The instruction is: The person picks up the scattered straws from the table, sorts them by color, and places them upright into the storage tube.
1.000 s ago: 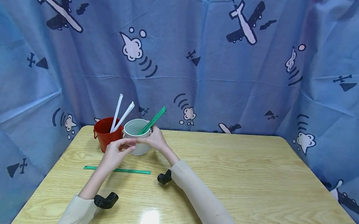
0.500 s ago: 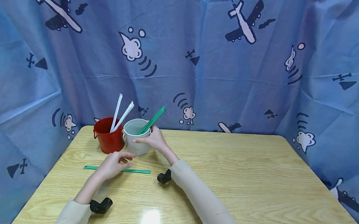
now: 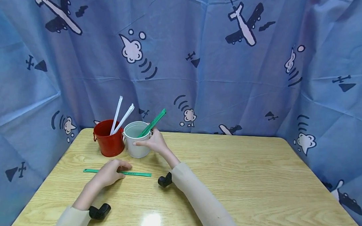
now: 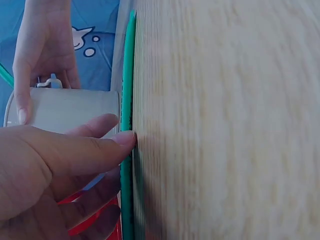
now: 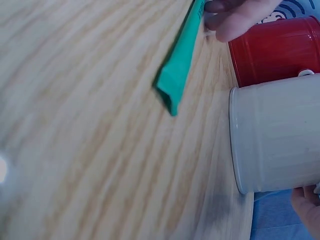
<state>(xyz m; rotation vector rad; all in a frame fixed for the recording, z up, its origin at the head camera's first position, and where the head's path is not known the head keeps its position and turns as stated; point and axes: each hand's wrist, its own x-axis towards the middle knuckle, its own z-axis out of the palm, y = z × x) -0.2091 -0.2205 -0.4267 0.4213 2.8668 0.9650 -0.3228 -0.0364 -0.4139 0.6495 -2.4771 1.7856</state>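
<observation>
A green wrapped straw (image 3: pixel 138 174) lies flat on the table. My left hand (image 3: pixel 109 173) is lowered over it, thumb on the near side and forefinger on the far side, a gap between their tips; in the left wrist view the thumb tip overlaps the straw. My right hand (image 3: pixel 156 142) grips the white bucket (image 3: pixel 138 148) by its right side, thumb across the front, the other fingers mostly hidden behind. A second green wrapped straw (image 3: pixel 153 122) leans in this bucket, sticking out toward the upper right.
Left of the white bucket, close beside it, stands a red bucket (image 3: pixel 110 145) with two white wrapped straws (image 3: pixel 124 118) leaning in it. A blue patterned curtain (image 3: pixel 200 60) hangs behind the wooden table (image 3: pixel 226 174) and along both sides.
My left hand has moved away from the white bucket, down and toward me, to the straw on the table. My right hand keeps its grip on the bucket.
</observation>
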